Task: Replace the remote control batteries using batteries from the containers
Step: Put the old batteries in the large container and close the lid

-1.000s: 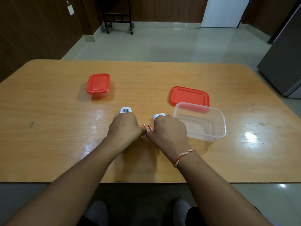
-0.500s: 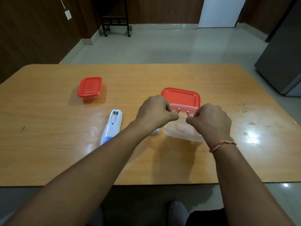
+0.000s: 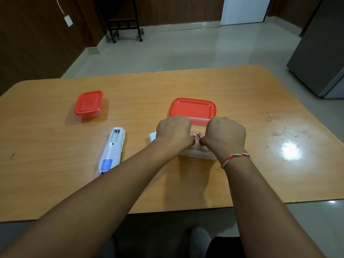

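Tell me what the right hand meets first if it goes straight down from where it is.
Probably the open clear container: the right hand, gripping a red battery, is over it. Height above it is unclear.

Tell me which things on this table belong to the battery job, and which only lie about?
Belong to the job:
- remote, battery bay open
- white battery cover
- two batteries, one in the left hand, one in the right hand
- open clear container and its red lid
- small closed container

Only lying about:
- wheeled black stand on the floor
- grey cabinet
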